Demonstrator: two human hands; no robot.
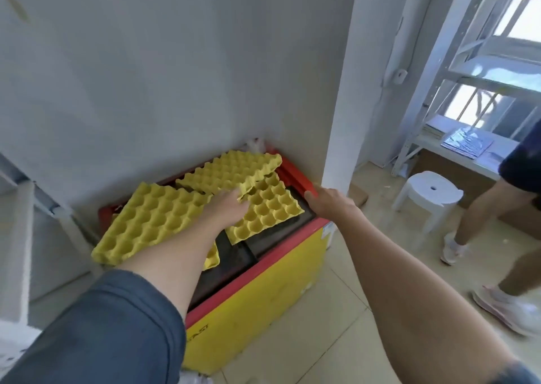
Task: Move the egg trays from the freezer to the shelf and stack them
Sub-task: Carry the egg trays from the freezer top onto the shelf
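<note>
Three yellow egg trays sit on top of the chest freezer [257, 290], red-rimmed with a yellow front, tucked into the wall corner. The rear tray [231, 171] tilts up, bumps showing; the left hand [228, 206] is at its near edge, thumb side on top, though whether the fingers pinch it I cannot tell. Beneath lies the right tray [268, 211], cups up. The near-left tray [149, 222] overhangs the freezer's left end, the forearm crossing it. The right hand [328, 200] hovers by the freezer's right rim, fingers straight and together, holding nothing. Beyond: a white stool [429, 196], a metal shelf rack [468, 73], and another person's legs [491, 225].
</note>
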